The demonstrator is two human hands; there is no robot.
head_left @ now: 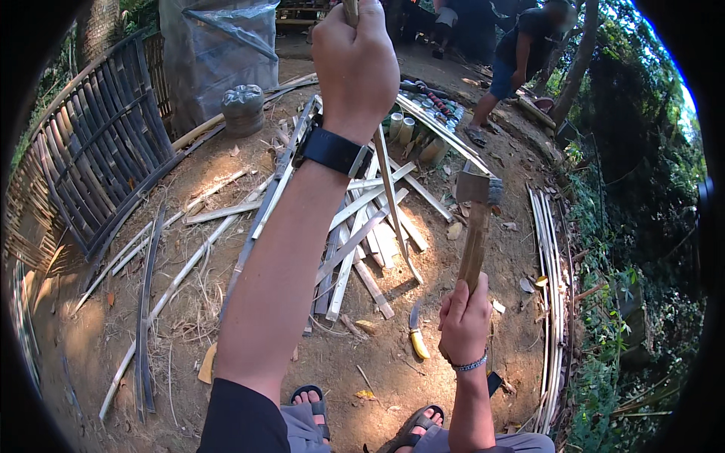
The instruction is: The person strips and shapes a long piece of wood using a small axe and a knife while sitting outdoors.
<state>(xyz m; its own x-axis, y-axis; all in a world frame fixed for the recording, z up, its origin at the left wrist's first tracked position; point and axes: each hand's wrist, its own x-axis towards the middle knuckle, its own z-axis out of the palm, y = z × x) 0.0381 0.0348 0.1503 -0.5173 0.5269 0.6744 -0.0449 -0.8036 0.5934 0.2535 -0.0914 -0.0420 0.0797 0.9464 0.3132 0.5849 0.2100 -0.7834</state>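
Note:
My left hand (355, 64) is raised at the top of the view, its fingers wrapped round a long wooden stick (390, 189). The stick runs down behind my wrist, and its lower end is near the ground. My right hand (463, 321) grips a hatchet (474, 234) by its wooden handle, with the metal head upward. Left of that hand, a curved knife (418, 341) with a yellow handle lies on the dirt. Beyond it, split wooden strips (362, 245) are heaped loosely, partly hidden by my left forearm.
A bamboo slat panel (106, 140) leans at the left. A dark round plastic container (243, 111) stands near clear sheeting (219, 60). Long thin poles (550, 294) lie along the right, beside greenery. Another person (521, 57) bends at the far right. Cut bamboo tubes (402, 128) stand behind the heap.

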